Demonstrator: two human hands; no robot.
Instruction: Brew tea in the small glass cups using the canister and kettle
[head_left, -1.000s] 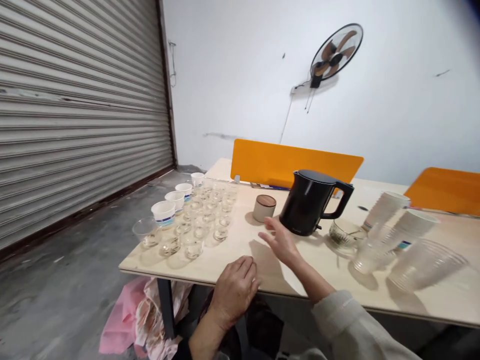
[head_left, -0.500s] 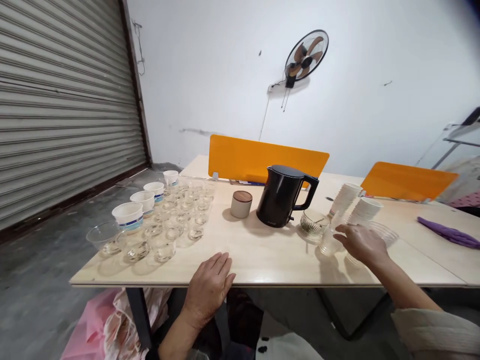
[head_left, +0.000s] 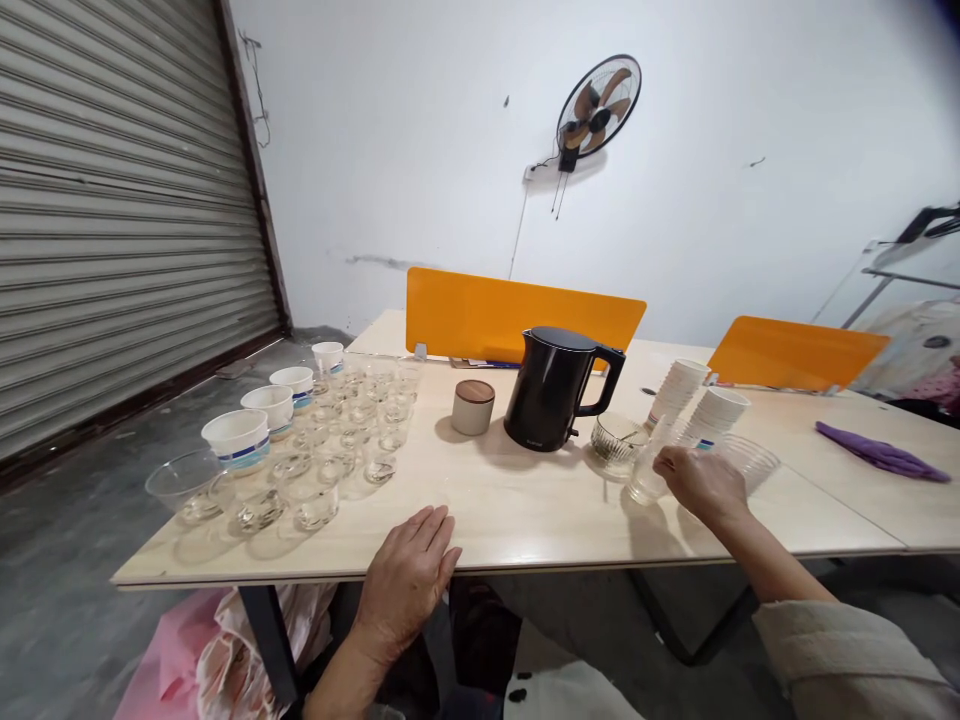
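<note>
My left hand (head_left: 411, 575) lies flat on the table's front edge, fingers stretched out and holding nothing. On the right, the curled fingers of my right hand (head_left: 705, 485) are closed beside a leaning stack of clear plastic cups (head_left: 646, 475). Whatever those fingers may pinch is hidden. Behind this hand is a second stack of wide clear cups (head_left: 754, 462), partly covered by it. A ribbed glass bowl (head_left: 616, 445) with dark leaf-like bits and a thin utensil stands left of the leaning stack. Two stacks of white paper cups (head_left: 679, 390) rise just behind.
A black electric kettle (head_left: 551, 390) stands mid-table beside a grey canister (head_left: 472, 412) with a wooden lid. Rows of clear cups (head_left: 315, 505) and several white paper cups (head_left: 236, 438) fill the left side. Orange dividers (head_left: 525, 310) stand behind; a purple cloth (head_left: 881, 452) lies far right.
My right hand's fingers have curled from stretched out to closed beside the clear cup stack. My left hand stays flat on the table edge. The whole view has shifted slightly.
</note>
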